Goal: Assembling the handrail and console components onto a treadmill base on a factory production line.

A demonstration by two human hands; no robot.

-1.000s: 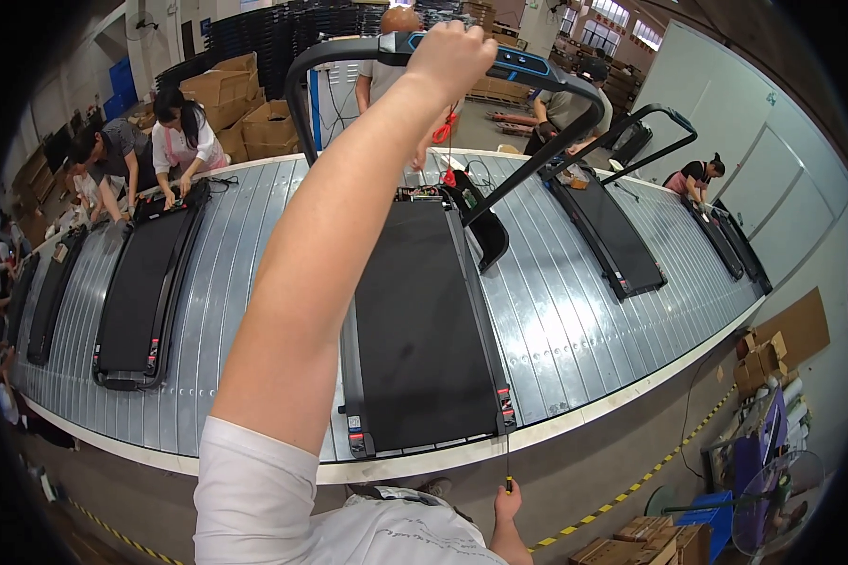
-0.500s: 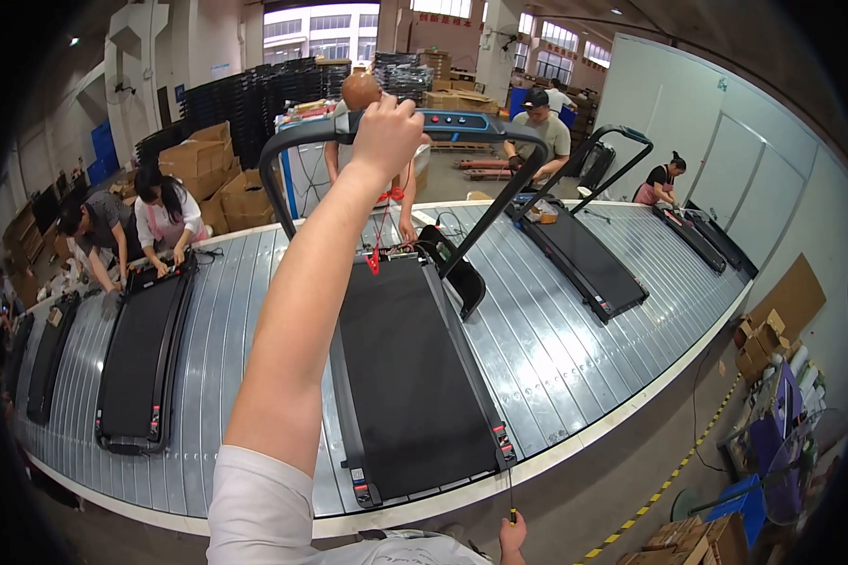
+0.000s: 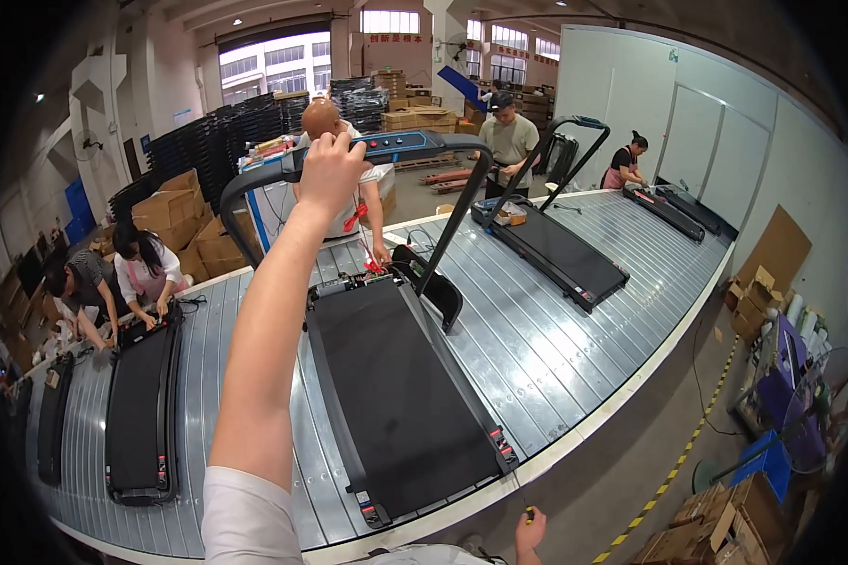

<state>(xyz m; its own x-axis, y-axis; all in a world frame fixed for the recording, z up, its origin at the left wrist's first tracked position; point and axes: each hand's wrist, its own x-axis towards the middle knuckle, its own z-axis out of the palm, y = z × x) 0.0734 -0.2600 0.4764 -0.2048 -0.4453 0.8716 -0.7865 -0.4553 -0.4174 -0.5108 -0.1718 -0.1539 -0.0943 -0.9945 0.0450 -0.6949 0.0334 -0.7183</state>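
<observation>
My left hand point(image 3: 332, 174) reaches far forward, its fingers closed over the top bar of a treadmill's dark console point(image 3: 400, 144). That upright frame rises from a treadmill point(image 3: 400, 377) lying on the metal table, black belt facing up. At the lower right, my right hand point(image 3: 530, 539) grips a screwdriver point(image 3: 530, 515) with a yellow and black handle. Its thin shaft points at the treadmill's near right corner point(image 3: 505, 448); whether the tip touches cannot be made out. Exposed wiring point(image 3: 375, 268) and a black cover point(image 3: 440, 299) are at the treadmill's far end.
Across the table, a co-worker's hand point(image 3: 381, 252) is by the wiring. Another treadmill point(image 3: 561, 250) lies to the right, and one point(image 3: 143, 405) to the left with co-workers beside it. Cardboard boxes point(image 3: 716, 523) and a blue bin point(image 3: 765, 463) stand on the floor at right.
The view has shifted, and the console with my left hand appears further left. My right hand still has the screwdriver. The co-worker at the back right has straightened up.
</observation>
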